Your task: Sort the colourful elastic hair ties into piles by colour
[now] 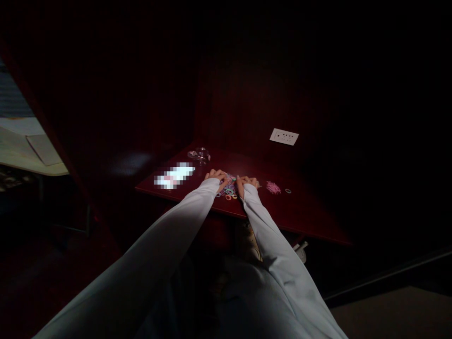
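Dark tabletop [300, 214]: pink pile [273, 187] at three o'clock from mixed bands [229, 190]. Left hand [216, 175] and right hand [247, 181] seemingly sift these, grips unclear; separating needs fine pinching.

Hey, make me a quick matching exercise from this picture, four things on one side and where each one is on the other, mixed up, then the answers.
Things:
1. Socket
2. Pink pile
3. Clear item
4. Mixed bands

Places:
A. Between the left hand and the right hand
B. At the back left of the table
C. On the wall
D. On the table, to the right of both hands

Pairs: 1-C, 2-D, 3-B, 4-A
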Demonstrator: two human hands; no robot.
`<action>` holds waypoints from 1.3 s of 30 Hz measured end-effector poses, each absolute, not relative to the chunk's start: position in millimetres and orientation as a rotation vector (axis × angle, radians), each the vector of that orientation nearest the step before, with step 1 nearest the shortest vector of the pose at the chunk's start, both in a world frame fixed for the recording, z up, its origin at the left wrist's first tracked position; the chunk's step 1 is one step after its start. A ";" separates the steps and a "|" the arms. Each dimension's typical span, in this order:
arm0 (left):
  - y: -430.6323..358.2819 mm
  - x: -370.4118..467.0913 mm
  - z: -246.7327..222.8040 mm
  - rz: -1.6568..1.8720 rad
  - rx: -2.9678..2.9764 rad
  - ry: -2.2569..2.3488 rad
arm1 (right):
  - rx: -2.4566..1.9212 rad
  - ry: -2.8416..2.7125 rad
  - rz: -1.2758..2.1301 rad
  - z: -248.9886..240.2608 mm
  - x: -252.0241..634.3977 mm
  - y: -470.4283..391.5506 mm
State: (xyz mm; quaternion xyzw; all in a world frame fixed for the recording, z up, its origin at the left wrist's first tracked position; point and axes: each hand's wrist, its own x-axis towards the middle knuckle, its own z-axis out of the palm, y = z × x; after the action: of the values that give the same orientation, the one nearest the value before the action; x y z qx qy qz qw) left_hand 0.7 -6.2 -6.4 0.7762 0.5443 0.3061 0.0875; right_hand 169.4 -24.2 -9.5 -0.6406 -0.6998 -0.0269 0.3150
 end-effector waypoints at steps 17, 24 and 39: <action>-4.5 -6.8 -1.4 1.253 2.025 1.515 | -1.623 -1.767 -0.061 -0.4 168.1 -30.6; -7.5 -7.5 0.8 1.229 2.082 1.435 | -1.579 -1.811 -0.029 1.3 166.2 -31.5; -3.9 -8.8 -4.4 1.207 2.131 1.409 | -1.582 -1.848 -0.045 1.8 167.8 -34.0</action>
State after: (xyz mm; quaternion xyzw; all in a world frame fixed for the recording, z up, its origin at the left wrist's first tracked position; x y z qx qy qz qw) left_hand -8.8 -3.9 -4.4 0.7448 0.4924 0.4220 0.1573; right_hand 167.8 -34.0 1.8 -0.6097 -0.7125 -0.0175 0.3468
